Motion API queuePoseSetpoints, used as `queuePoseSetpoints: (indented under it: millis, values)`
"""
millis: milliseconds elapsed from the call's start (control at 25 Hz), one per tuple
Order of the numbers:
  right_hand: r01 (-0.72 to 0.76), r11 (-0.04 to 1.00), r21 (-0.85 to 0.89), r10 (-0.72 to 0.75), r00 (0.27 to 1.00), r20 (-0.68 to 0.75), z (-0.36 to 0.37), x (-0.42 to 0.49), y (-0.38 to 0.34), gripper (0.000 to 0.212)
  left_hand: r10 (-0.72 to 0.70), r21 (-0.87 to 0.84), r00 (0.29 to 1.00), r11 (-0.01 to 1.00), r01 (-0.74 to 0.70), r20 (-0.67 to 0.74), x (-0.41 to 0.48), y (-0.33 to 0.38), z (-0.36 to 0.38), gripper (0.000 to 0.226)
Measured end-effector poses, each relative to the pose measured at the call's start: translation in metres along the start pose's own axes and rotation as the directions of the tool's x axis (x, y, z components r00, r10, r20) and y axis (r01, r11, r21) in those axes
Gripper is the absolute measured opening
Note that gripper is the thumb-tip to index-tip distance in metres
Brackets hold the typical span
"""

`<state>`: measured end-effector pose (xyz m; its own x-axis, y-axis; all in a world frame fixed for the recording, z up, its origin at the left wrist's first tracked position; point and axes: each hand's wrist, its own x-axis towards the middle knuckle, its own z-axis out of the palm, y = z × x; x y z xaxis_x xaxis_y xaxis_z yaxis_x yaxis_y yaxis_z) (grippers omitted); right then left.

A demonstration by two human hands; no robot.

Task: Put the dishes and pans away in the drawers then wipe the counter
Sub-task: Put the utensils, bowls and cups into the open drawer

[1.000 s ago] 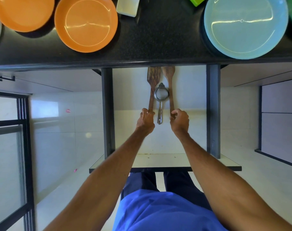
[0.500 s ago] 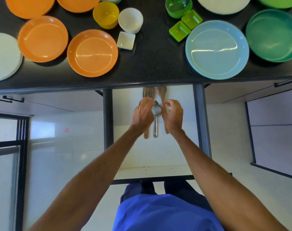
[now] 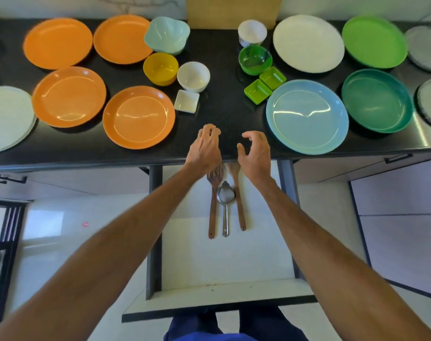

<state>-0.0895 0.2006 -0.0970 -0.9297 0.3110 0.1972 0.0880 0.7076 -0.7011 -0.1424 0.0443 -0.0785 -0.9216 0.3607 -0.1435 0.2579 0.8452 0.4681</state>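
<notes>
Where the glossy counter (image 3: 221, 114) ends, left hand (image 3: 204, 148) and right hand (image 3: 255, 153) hover empty, half-curled.

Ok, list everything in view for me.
counter: 1, black, top
drawer: 1, white, open
orange plates: 4, orange, left
pale plate: 1, whitish, far left
wavy bowl: 1, pale blue, back
yellow bowl: 1, yellow, centre
white bowls: 2, white, centre
white square dish: 1, white, centre
green bowl: 1, green, centre
green square dishes: 2, lime, centre
white plate: 1, white, back right
lime plate: 1, lime, back right
blue plate: 1, light blue, front right
dark green plate: 1, green, front right
grey plates: 2, grey, far right
wooden board: 1, tan, back
wooden utensils: 2, brown, drawer
strainer: 1, metal, between them
left hand, right hand: empty, over counter edge
</notes>
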Motion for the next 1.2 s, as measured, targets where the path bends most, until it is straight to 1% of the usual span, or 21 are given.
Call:
queuePoseSetpoints:
  millis: [120, 240, 320, 400, 480, 520, 600, 640, 720, 760, 800, 840, 880, 920, 960, 1040, 1120, 1200]
  values:
    - [0.009, 0.999, -0.053, -0.007, 1.000, 0.030, 0.004, 0.029, 0.011, 0.033, -0.055, 0.006, 0.993, 0.999, 0.054, 0.106, 0.027, 0.002, 0.002, 0.061]
    - [0.083, 0.987, -0.139, -0.079, 0.996, 0.036, 0.008, 0.065, 0.020, 0.034, -0.074, 0.052, 0.987, 0.996, 0.067, 0.144, 0.052, 0.004, 0.004, 0.066]
    - [0.098, 0.970, -0.223, -0.092, 0.995, 0.038, 0.009, 0.099, 0.022, 0.035, -0.091, 0.040, 0.987, 0.995, 0.086, 0.130, 0.065, 0.009, 0.006, 0.065]
    - [0.105, 0.929, -0.356, -0.086, 0.994, 0.067, 0.011, 0.131, 0.027, 0.039, -0.101, -0.004, 0.991, 0.995, 0.102, 0.093, 0.083, 0.015, 0.006, 0.065]
    - [0.112, 0.876, -0.469, -0.035, 0.985, 0.170, 0.014, 0.152, 0.027, 0.043, -0.087, -0.034, 0.994, 0.995, 0.090, 0.072, 0.098, 0.018, 0.003, 0.067]
    - [0.116, 0.866, -0.487, -0.011, 0.977, 0.213, 0.018, 0.159, 0.028, 0.044, -0.079, -0.035, 0.996, 0.996, 0.081, 0.053, 0.105, 0.020, 0.001, 0.069]
    - [0.106, 0.873, -0.476, 0.026, 0.964, 0.263, 0.024, 0.165, 0.027, 0.041, -0.057, -0.022, 0.998, 0.998, 0.058, 0.037, 0.115, 0.027, -0.002, 0.072]
    - [0.120, 0.901, -0.416, 0.008, 0.956, 0.292, 0.026, 0.165, 0.026, 0.036, -0.053, -0.010, 0.998, 0.999, 0.054, 0.047, 0.118, 0.029, -0.001, 0.073]
    - [0.192, 0.952, -0.237, -0.116, 0.946, 0.302, 0.025, 0.158, 0.026, 0.020, -0.063, 0.032, 0.996, 0.998, 0.061, 0.068, 0.122, 0.029, 0.002, 0.073]
    - [0.224, 0.958, -0.177, -0.177, 0.952, 0.251, 0.021, 0.159, 0.026, 0.016, -0.080, 0.057, 0.994, 0.996, 0.075, 0.078, 0.123, 0.028, 0.003, 0.071]
    - [0.238, 0.956, -0.169, -0.211, 0.964, 0.163, 0.016, 0.165, 0.026, 0.016, -0.094, 0.080, 0.992, 0.993, 0.088, 0.081, 0.125, 0.026, 0.005, 0.068]
    - [0.214, 0.955, -0.207, -0.199, 0.976, 0.089, 0.011, 0.175, 0.030, 0.015, -0.101, 0.100, 0.992, 0.991, 0.093, 0.077, 0.126, 0.024, 0.007, 0.064]
    - [0.158, 0.950, -0.270, -0.150, 0.987, 0.051, 0.006, 0.187, 0.035, 0.017, -0.100, 0.111, 0.993, 0.990, 0.092, 0.066, 0.126, 0.023, 0.009, 0.059]
    - [0.091, 0.935, -0.343, -0.078, 0.996, 0.053, 0.002, 0.199, 0.041, 0.023, -0.090, 0.114, 0.995, 0.990, 0.085, 0.042, 0.126, 0.023, 0.010, 0.054]
    - [0.032, 0.905, -0.425, 0.007, 0.996, 0.090, 0.000, 0.211, 0.045, 0.029, -0.077, 0.113, 0.997, 0.991, 0.076, 0.006, 0.126, 0.023, 0.011, 0.051]
    - [-0.007, 0.834, -0.552, 0.120, 0.978, 0.170, 0.002, 0.224, 0.048, 0.035, -0.072, 0.116, 0.995, 0.990, 0.079, -0.068, 0.124, 0.019, 0.013, 0.052]
    - [0.007, 0.805, -0.593, 0.129, 0.974, 0.186, 0.007, 0.221, 0.046, 0.034, -0.090, 0.120, 0.991, 0.988, 0.102, -0.099, 0.117, 0.016, 0.016, 0.064]
    - [0.042, 0.807, -0.588, 0.092, 0.976, 0.196, 0.010, 0.207, 0.043, 0.032, -0.108, 0.132, 0.988, 0.984, 0.122, -0.111, 0.108, 0.017, 0.016, 0.072]
